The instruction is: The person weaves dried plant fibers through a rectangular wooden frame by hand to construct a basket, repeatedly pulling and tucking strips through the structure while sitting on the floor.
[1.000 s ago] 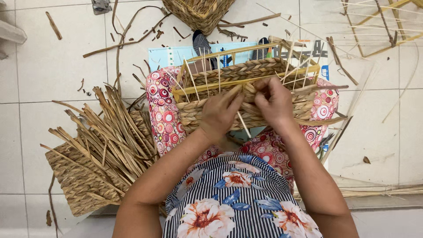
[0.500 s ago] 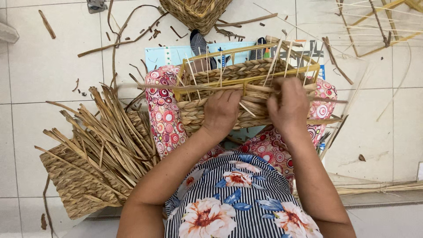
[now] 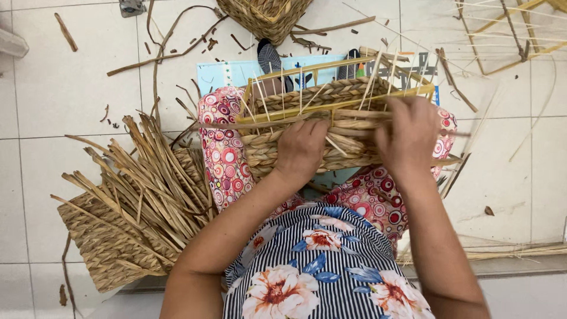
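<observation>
Work piece: a half-woven rectangular basket of tan twisted straw rope on a frame of thin pale upright stakes (image 3: 331,127), resting on the person's lap (legs in red-and-white circle-print cloth), above the white tiled floor (image 3: 71,88).
Left hand: the left hand (image 3: 302,147) lies curled on the near woven wall, fingers bent down over the top rows; it presses the weave rather than enclosing it.
Right hand: the right hand (image 3: 407,136) is blurred; fingers appear closed around a strand at the basket's right end, though the exact grip cannot be told.
Handling (judgement): likely light; woven rows firm yet springy, bare stakes thin and easily bent or snapped. Best held by the finished woven wall or the flat yellow frame rail, not the stakes.
Surroundings: a bundle of loose flat dried reed strips (image 3: 147,177) lies on a flat woven straw mat (image 3: 100,242) to the left; a second woven straw basket (image 3: 269,18) stands beyond.
</observation>
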